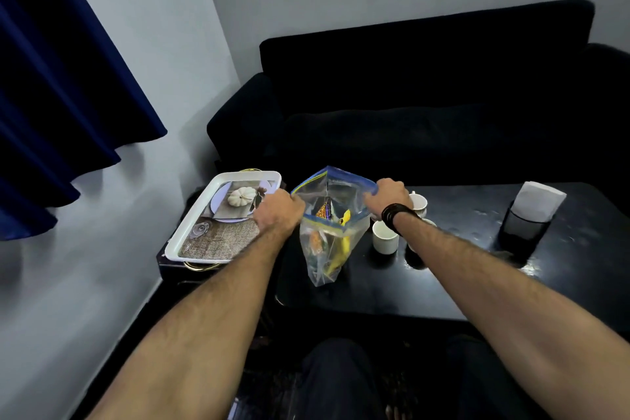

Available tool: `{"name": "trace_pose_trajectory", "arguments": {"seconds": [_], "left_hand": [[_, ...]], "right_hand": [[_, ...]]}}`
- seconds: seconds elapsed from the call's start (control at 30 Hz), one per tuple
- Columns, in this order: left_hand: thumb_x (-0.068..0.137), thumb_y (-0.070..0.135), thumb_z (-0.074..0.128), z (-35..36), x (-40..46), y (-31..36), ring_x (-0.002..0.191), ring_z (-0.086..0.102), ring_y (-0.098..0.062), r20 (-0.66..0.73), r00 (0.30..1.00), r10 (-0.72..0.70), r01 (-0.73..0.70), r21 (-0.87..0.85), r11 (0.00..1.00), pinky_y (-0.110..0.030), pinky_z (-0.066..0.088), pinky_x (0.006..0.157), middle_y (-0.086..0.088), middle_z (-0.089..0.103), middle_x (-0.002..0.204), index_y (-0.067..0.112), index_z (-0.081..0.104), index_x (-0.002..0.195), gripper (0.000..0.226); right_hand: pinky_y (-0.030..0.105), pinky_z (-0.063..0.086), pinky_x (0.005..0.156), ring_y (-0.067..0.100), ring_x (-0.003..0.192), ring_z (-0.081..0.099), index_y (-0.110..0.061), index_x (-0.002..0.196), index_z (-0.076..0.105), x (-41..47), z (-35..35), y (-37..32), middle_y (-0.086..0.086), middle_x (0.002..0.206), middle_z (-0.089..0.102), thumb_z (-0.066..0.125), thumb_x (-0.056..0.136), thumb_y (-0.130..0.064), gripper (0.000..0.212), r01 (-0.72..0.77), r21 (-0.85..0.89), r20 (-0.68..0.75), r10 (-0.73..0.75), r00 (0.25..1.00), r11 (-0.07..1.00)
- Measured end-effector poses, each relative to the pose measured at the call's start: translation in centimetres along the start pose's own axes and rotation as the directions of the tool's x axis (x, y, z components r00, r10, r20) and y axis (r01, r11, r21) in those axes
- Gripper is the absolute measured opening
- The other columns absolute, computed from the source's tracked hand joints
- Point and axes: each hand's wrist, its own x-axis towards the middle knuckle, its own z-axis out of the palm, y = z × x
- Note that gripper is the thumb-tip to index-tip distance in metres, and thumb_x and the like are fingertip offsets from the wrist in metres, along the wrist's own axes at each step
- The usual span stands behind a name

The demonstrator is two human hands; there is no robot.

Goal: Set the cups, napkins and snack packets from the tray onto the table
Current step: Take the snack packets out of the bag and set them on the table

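While our left hand and right hand pinch the bag's rim on opposite sides, its mouth gapes over yellow and orange packets inside. It stands at the table's left edge; cups sit beside it, the tray farther left.

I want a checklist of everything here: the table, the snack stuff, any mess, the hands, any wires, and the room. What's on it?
Surface: dark glossy table, a few wet marks.
Job's things: clear zip bag of snack packets standing on the table, mouth pulled open; white cups beside it; napkin holder at far right; tray on a side stand, nothing loose on it.
Clutter: nothing seen.
Grippers: left hand and right hand each grip the bag's rim.
Cables: nothing seen.
Surroundings: dark sofa, blue curtain, grey wall.
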Motion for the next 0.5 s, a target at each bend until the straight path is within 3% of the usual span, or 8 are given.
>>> {"name": "trace_pose_trajectory", "arguments": {"seconds": [0.07,0.17,0.27,0.33,0.43,0.5], "left_hand": [[0.089,0.048,0.049,0.1,-0.3,0.3,0.086,0.063,-0.028,0.096,0.995,0.027,-0.027,-0.005,1.0,-0.034,0.05,0.078,-0.008,0.066,0.095,0.009,0.065,0.099,0.044],[0.083,0.045,0.059,0.3,-0.6,0.0,0.094,0.066,-0.029,0.176,0.984,0.018,-0.009,-0.054,0.999,-0.034,0.053,0.079,-0.01,0.068,0.104,0.01,0.06,0.1,0.039],[0.085,0.04,0.063,-0.1,-1.3,-0.6,0.105,0.063,-0.032,0.138,0.99,-0.02,0.032,-0.086,0.996,-0.034,0.043,0.072,-0.013,0.062,0.117,0.008,0.05,0.121,0.05],[0.085,0.037,0.065,-0.3,-1.5,-0.8,0.107,0.062,-0.033,0.121,0.992,-0.029,0.044,-0.122,0.992,-0.034,0.042,0.072,-0.014,0.061,0.119,0.007,0.045,0.124,0.053],[0.081,0.033,0.066,-0.5,-1.4,-1.1,0.106,0.061,-0.032,0.155,0.988,-0.017,0.045,-0.178,0.983,-0.034,0.044,0.074,-0.012,0.062,0.115,0.009,0.05,0.12,0.049],[0.079,0.027,0.065,-0.2,-1.0,-1.4,0.097,0.06,-0.026,0.19,0.981,0.041,0.012,-0.274,0.962,-0.032,0.046,0.075,-0.009,0.064,0.11,0.011,0.056,0.11,0.036]], "right_hand": [[0.035,0.052,0.074,0.033,0.097,0.064,-0.011,0.103,0.058,-0.5,-0.1,-0.8,0.011,0.104,0.061,0.069,0.077,-0.032,0.036,0.061,0.006,0.151,-0.061,0.987,0.998],[0.033,0.051,0.066,0.033,0.099,0.064,-0.011,0.109,0.052,-1.2,0.0,-1.7,0.012,0.108,0.058,0.069,0.078,-0.02,0.037,0.097,-0.02,0.21,-0.091,0.974,0.995],[0.04,0.056,0.084,0.036,0.111,0.061,-0.008,0.118,0.052,-1.3,-0.4,-1.7,0.016,0.122,0.058,0.065,0.081,-0.013,0.039,0.058,-0.028,0.142,-0.053,0.988,0.998],[0.041,0.055,0.088,0.037,0.113,0.06,-0.007,0.119,0.053,-1.4,-0.6,-1.2,0.018,0.124,0.057,0.064,0.081,-0.008,0.04,0.013,-0.013,0.102,-0.012,0.995,1.0],[0.042,0.051,0.087,0.038,0.113,0.06,-0.007,0.12,0.048,-2.1,-0.3,-1.5,0.018,0.123,0.057,0.066,0.081,-0.012,0.043,0.076,-0.112,0.07,-0.068,0.995,0.991],[0.045,0.05,0.085,0.037,0.112,0.058,-0.008,0.122,0.044,-2.7,-0.2,-2.0,0.015,0.123,0.053,0.072,0.075,-0.016,0.056,0.191,-0.191,-0.017,-0.198,0.98,0.963]]}}
